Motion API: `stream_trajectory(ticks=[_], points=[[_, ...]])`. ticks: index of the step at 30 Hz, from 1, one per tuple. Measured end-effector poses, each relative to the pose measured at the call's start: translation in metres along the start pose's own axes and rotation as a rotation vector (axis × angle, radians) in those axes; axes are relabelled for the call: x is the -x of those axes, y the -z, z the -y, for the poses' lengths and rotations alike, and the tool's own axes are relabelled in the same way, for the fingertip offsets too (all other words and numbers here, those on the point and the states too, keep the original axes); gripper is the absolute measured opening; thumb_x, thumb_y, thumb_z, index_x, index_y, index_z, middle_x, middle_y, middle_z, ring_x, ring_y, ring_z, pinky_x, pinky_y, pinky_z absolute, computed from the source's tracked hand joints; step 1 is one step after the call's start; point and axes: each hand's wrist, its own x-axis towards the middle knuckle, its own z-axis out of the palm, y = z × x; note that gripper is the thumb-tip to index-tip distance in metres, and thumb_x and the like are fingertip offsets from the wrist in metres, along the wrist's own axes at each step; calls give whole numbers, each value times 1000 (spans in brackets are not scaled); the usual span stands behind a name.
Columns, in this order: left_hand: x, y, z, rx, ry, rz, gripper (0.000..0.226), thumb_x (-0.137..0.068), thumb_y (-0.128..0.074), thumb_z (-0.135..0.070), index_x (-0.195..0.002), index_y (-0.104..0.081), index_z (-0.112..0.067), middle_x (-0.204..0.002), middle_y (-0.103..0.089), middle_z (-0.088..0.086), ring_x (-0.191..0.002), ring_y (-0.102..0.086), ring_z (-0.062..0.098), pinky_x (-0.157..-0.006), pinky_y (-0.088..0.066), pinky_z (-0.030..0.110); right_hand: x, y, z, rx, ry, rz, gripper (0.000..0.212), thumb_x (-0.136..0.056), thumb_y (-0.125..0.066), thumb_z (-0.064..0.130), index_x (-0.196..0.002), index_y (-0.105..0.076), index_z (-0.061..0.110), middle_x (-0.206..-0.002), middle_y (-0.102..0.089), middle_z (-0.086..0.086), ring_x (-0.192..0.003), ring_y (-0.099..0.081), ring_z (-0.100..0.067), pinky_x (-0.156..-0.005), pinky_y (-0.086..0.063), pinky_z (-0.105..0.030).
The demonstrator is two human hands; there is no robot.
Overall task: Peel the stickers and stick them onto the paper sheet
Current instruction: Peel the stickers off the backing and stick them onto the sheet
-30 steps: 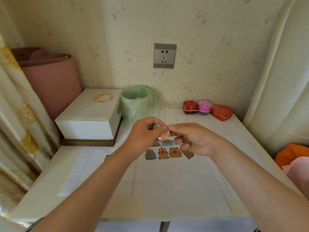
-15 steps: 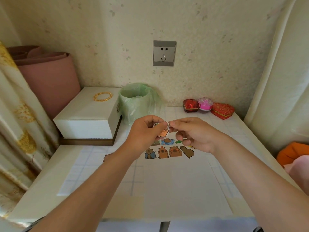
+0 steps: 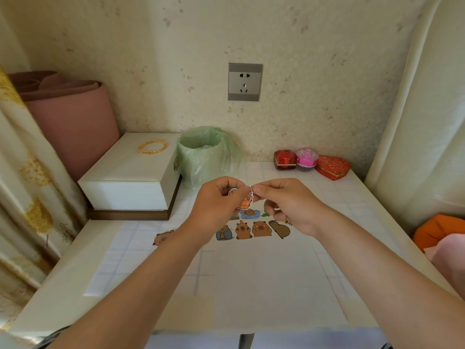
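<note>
Peeling step: sticker [image 3: 243, 200] pinched between left hand [image 3: 217, 206] and right hand [image 3: 289, 205], above the sheet [image 3: 251, 275]. Next, likely: finishing the peel, then pressing onto bare sheet just below the hands.

No words, numbers or brand marks can be read anywhere in the view. The stickers [image 3: 243, 230] on the paper sheet [image 3: 251, 278] and the held sticker [image 3: 245, 202] carry only cartoon animal drawings, with no legible lettering. The face of the wall socket [image 3: 245, 81] and the gold pattern on the red heart-shaped box [image 3: 332, 167] are too small or blurred to give any readable sign.
</note>
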Motion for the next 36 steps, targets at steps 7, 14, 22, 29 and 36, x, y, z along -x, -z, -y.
stream_trajectory(ticks=[7,14,22,29,36], points=[[1,0,0,-3,0,-11,5,-91,-70,-17,-86,-72,-15,-81,-74,9,-68,-69,12,-70,-60,27,1,-3,0,0,-8,15,16,-96,-66,19,-97,-75,6,-78,-71,4,-54,-44,-12,-43,-27,-20],[1,-1,2,-69,-29,-22,8,-90,-70,-14,-83,-73,-16,-73,-73,-1,-66,-69,8,-71,-60,29,3,-8,1,314,156,-75,24,-96,-60,19,-77,-76,15,-61,-62,-4,-53,-44,-13,-51,-38,-22],[2,-2,2,-141,-81,-14,8,-89,-70,-12,-82,-73,-15,-72,-74,-1,-65,-70,10,-67,-58,24,3,-8,-3,575,346,-102,22,-95,-58,18,-80,-74,21,-59,-61,27,-52,-52,1,-52,-36,-11],[-1,1,3,-167,-94,-2,5,-89,-72,-15,-84,-74,-16,-74,-74,-1,-70,-72,17,-71,-59,30,4,-9,1,568,341,-91,23,-95,-58,19,-79,-75,21,-57,-60,24,-49,-46,-3,-53,-39,-20],[1,7,-4,29,10,73,6,-92,-68,-14,-93,-73,-12,-78,-75,0,-69,-69,7,-64,-55,19,8,-7,8,113,83,7,25,-99,-57,15,-85,-73,3,-55,-53,1,-43,-34,-9,-47,-24,-22]])
